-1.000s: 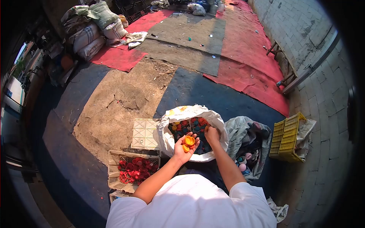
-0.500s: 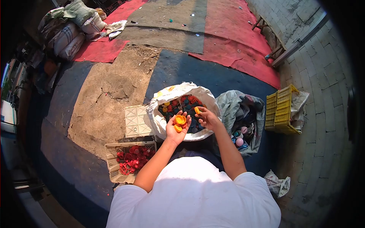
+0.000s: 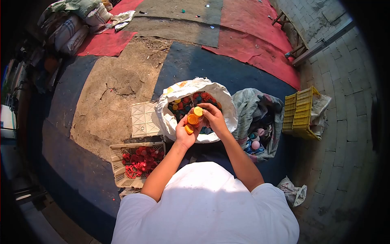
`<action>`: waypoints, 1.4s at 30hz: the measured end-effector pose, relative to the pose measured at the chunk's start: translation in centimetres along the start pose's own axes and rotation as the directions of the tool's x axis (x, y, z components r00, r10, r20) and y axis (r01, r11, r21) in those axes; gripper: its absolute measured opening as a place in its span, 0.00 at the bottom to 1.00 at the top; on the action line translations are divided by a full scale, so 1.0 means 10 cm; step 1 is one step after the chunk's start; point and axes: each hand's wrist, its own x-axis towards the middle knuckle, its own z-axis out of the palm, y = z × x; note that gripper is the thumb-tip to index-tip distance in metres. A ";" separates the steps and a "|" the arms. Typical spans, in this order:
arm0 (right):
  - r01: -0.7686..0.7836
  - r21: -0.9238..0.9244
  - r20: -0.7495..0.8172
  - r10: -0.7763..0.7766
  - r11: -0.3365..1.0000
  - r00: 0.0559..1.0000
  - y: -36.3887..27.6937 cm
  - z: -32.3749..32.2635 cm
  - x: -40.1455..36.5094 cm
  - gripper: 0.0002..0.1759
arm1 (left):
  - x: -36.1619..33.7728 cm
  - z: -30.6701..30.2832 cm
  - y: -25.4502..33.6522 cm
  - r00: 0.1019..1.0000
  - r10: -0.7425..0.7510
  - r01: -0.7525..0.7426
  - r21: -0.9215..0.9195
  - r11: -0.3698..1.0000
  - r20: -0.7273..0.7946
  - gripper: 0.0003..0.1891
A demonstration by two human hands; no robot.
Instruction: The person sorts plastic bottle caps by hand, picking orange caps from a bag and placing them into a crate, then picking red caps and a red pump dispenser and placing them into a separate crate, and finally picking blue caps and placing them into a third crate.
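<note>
Over a white sack of mixed bottle caps, my left hand is palm up, cupped around several orange caps. My right hand meets it from the right, its fingers pinching a yellow cap just above the orange ones. Beneath both hands, red, dark and yellow caps fill the sack. Part of the left fingers is hidden behind the caps.
Left of me, a beige crate holds red caps, with a pale lattice panel beyond it. A grey-green sack of mixed items and a yellow crate stand at right.
My right hand has moved left to my left hand, bringing the held cap over the orange caps. The whole view has shifted slightly, with the surroundings higher in the frame.
</note>
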 end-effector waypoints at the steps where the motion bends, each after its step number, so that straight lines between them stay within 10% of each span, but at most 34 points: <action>1: 0.008 -0.035 0.001 -0.008 0.999 1.000 -0.04 0.06 -0.03 0.15 | 0.00 -0.03 0.01 1.000 -0.020 0.020 -0.001 1.000 0.021 0.20; 16: 0.134 -0.531 -0.330 -0.350 0.836 0.877 0.19 0.21 0.00 0.17 | -0.06 0.24 -0.03 0.999 0.023 -0.026 0.079 0.997 0.038 0.21; 24: 0.265 0.428 -0.365 -0.103 0.864 0.925 0.23 0.45 0.08 0.28 | -0.04 0.43 -0.20 0.953 0.256 -0.304 0.536 0.787 0.164 0.25; 42: 0.221 0.560 -0.216 -0.117 0.799 0.969 -0.20 0.66 -0.16 0.39 | -0.23 0.81 -0.27 0.831 0.483 -0.550 0.280 0.787 0.274 0.26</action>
